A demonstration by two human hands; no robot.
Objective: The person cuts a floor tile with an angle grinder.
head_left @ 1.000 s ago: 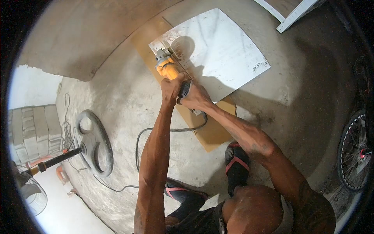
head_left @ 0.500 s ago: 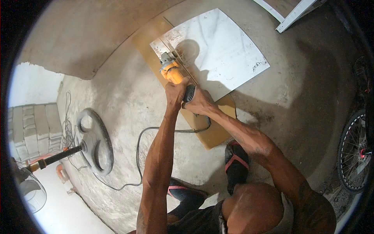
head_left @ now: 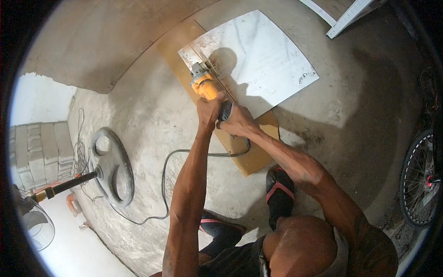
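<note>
Both hands grip a yellow angle grinder (head_left: 206,87) with a grey head and a black rear handle. My left hand (head_left: 209,110) is closed around the body just behind the yellow housing. Closed on the black rear part is my right hand (head_left: 237,120). The grinder's head sits over a white marbled tile (head_left: 272,55), beside a long straight line near its left edge; the disc itself is hard to make out. Reddish-brown dust marks the tile near the head. Under the tile lies a brown board (head_left: 251,161). A black cord (head_left: 184,151) trails from the grinder.
A grey fan base (head_left: 124,171) with its pole stands on the left, near loose wires (head_left: 82,157) and stacked blocks (head_left: 41,147). A bicycle wheel (head_left: 417,180) is at the right. A white metal frame (head_left: 346,23) stands at the top right. My feet in flip-flops are close below.
Almost nothing differs. The grinder and both hands have shifted very slightly down and right along the tile.
</note>
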